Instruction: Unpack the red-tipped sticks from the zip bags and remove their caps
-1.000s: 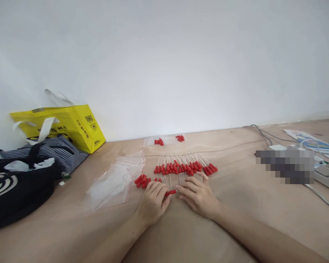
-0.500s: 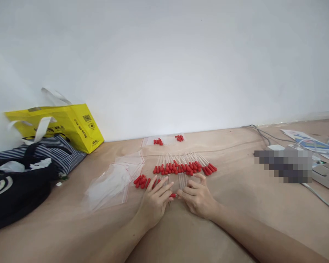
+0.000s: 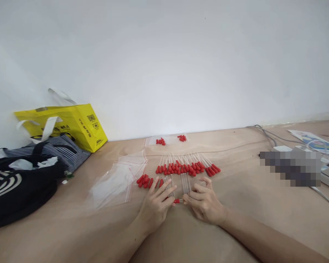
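Observation:
My left hand (image 3: 157, 205) has its thumb and index finger closed on a red rubber dropper bulb (image 3: 177, 201), the other fingers stretched forward. In my right hand (image 3: 204, 201), the fingertips pinch a clear glass dropper tube (image 3: 181, 201) whose end meets the bulb's open end; most of the tube is hidden. Loose glass tubes (image 3: 185, 182) lie just beyond and between my hands. Several loose red bulbs (image 3: 144, 181) sit beyond my left fingers. Farther out, assembled droppers (image 3: 192, 168) lie fanned in a row, bulbs towards me.
Clear zip bags (image 3: 112, 184) lie left of my hands. Bagged droppers (image 3: 170, 140) are near the wall. A yellow bag (image 3: 83, 126), a striped bag (image 3: 68, 151) and a black bag (image 3: 24, 193) stand left. Cables (image 3: 265, 133) and a blurred object (image 3: 293, 168) are right.
The view has shifted slightly, moving everything a little rightward. Both hands are slightly nearer me, and a short length of glass now shows between the bulb and my right fingertips.

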A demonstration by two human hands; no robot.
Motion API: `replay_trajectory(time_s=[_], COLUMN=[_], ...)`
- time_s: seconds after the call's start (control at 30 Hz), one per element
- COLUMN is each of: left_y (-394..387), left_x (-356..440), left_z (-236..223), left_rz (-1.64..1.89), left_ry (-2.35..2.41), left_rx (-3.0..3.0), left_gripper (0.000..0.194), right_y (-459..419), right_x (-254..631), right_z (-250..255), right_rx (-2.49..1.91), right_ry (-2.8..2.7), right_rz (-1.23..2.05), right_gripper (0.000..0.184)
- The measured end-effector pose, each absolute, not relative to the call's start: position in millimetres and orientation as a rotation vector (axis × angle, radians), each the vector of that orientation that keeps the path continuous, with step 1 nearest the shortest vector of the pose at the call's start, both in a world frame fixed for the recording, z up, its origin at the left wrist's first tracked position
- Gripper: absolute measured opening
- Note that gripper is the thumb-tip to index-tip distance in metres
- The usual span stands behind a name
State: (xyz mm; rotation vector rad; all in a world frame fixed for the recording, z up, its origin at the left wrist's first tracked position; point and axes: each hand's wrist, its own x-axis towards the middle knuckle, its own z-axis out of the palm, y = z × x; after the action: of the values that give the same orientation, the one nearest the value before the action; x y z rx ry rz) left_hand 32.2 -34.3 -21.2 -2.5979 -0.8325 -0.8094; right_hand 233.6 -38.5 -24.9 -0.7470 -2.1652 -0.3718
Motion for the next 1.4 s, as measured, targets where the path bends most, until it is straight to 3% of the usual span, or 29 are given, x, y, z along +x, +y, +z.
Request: replay_trajectory(time_s=[0.63,0.83,0.97,1.07,1.2,1.4], left_y=[-34.0,-36.6,-34.6,-29.0,-24.0,-25.2], left_x=[22.5,4.5,2.6,-5.2,-24.2,-35.7], left_z=[-26.8,-26.2,-20.6,-14.8,-5.8,0.0], left_rz=[-0.816,-0.931,-1.061,-1.119,-1.131,-1.023], left_ry=[-0.840,-1.107,-1.220,-1.322,-1.511,-1.862], left_rx=[-2.544,-2.449,-2.390,-2.333,-2.271,-2.310], left_gripper=[0.029,0.025,0.024,0.030,0.030,0.018], right_y=[-37.1,-34.3,-30.9,-27.2,-20.8,-15.0], right_x=[239.4,248.9,241.5,231.8,215.9,197.2], right_z=[-26.9,-30.9,-41.4,-46.5,-45.9,-43.6], right_rx=[-0.748,-0.867,-0.947,-0.967,-0.939,-1.049], right_ry=[-2.185,-2.156,-2.154,-2.158,-2.149,-2.136], right_rz=[-0.317,-0.276,-0.184,-0.084,-0.094,-0.140], right_gripper=[0.018,0.020,0.041,0.046,0.047,0.032])
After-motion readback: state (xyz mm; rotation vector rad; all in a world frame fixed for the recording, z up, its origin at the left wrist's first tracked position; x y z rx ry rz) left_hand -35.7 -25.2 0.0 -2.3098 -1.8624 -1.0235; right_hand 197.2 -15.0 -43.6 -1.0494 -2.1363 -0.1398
